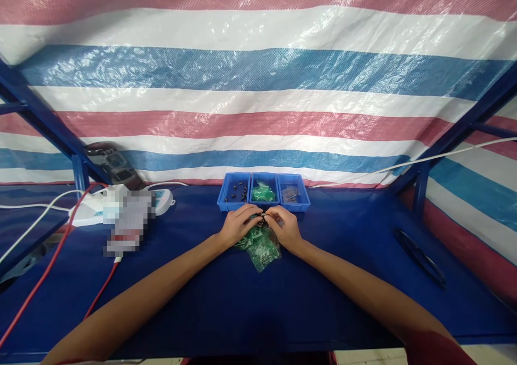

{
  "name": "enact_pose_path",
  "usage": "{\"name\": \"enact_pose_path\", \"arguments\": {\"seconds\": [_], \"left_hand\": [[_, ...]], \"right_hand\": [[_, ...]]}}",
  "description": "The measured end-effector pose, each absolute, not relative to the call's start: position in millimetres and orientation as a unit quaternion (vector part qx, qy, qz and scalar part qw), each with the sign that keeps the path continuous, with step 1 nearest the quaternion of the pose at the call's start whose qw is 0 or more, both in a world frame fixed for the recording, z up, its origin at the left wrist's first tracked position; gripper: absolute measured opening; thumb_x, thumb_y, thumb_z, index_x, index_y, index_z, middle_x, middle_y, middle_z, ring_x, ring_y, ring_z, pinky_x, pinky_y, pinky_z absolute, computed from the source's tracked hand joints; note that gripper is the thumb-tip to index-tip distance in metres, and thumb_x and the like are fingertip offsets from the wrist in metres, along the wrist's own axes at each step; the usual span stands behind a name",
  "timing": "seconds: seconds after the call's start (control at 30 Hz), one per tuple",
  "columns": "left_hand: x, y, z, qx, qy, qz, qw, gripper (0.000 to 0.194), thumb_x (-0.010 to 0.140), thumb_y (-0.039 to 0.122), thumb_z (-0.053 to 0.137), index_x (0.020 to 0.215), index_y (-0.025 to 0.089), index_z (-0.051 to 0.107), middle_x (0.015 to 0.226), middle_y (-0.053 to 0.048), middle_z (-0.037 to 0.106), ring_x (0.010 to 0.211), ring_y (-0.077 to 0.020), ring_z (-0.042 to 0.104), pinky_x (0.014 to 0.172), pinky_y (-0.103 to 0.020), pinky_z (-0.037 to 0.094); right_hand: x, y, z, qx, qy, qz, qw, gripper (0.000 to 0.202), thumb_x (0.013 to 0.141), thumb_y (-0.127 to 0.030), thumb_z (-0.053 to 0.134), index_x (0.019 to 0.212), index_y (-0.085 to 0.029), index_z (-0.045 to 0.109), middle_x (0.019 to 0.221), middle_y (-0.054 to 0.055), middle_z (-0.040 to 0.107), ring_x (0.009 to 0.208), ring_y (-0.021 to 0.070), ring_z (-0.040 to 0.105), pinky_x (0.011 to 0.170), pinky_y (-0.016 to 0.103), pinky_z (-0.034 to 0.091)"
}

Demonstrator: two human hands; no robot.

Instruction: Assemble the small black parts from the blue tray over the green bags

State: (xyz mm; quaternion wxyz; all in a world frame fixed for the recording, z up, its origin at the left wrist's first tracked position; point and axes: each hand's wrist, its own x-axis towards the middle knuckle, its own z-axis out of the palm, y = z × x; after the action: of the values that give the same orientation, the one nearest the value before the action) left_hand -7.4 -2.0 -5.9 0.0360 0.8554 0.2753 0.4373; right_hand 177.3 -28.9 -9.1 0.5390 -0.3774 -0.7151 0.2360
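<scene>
My left hand (241, 225) and my right hand (285, 228) meet in front of the blue bins, their fingers pinched around small dark parts (262, 219) that are too small to make out fully. Beneath the fingers lie green printed plastic bags (260, 249) on the blue table. Just behind my hands stand three joined blue bins. Several small black pieces are in the left bin (231, 205), green packets (264, 194) fill part of the middle one, and clear little bags (290, 194) lie in the right one.
A white power strip (86, 214) with plugs, a blurred device (130, 222) and red and white cables occupy the left side. Black glasses (420, 258) rest at the right. Blue frame posts and a striped sheet (258, 101) bound the table (343, 311).
</scene>
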Motion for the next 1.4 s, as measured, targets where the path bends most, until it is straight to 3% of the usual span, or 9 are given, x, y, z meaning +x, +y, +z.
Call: {"name": "enact_pose_path", "arguments": {"seconds": [0.57, 0.87, 1.4], "left_hand": [[-5.7, -2.4, -3.6, 0.858, 0.281, 0.426, 0.051, 0.018, 0.087, 0.027, 0.056, 0.102, 0.017, 0.061, 0.095, -0.008, 0.065, 0.067, -0.0104, 0.060, 0.059, -0.020, 0.049], [-6.7, -1.7, -3.8, 0.862, 0.272, 0.424, 0.060, 0.017, 0.088, 0.025, 0.054, 0.101, 0.017, 0.061, 0.094, -0.007, 0.065, 0.084, -0.0154, 0.063, 0.070, -0.024, 0.051], [-7.1, -2.8, -3.1, 0.864, 0.277, 0.413, 0.079, 0.016, 0.090, 0.025, 0.051, 0.099, 0.017, 0.062, 0.093, -0.007, 0.065, 0.085, -0.0155, 0.062, 0.073, -0.026, 0.051]], "right_hand": [[179.5, -29.1, -10.6, -0.391, -0.709, 0.253, 0.530, 0.019, 0.088, -0.036, 0.050, 0.089, -0.020, 0.059, 0.075, 0.003, 0.059, 0.064, 0.0150, 0.057, 0.060, 0.026, 0.048], [177.8, -27.2, -13.5, -0.376, -0.708, 0.268, 0.535, 0.018, 0.089, -0.036, 0.050, 0.089, -0.020, 0.058, 0.075, 0.002, 0.058, 0.061, 0.0140, 0.057, 0.057, 0.025, 0.047], [177.6, -27.6, -13.6, -0.383, -0.707, 0.266, 0.532, 0.020, 0.089, -0.038, 0.049, 0.089, -0.020, 0.059, 0.075, 0.003, 0.061, 0.062, 0.0150, 0.058, 0.056, 0.025, 0.048]]}}
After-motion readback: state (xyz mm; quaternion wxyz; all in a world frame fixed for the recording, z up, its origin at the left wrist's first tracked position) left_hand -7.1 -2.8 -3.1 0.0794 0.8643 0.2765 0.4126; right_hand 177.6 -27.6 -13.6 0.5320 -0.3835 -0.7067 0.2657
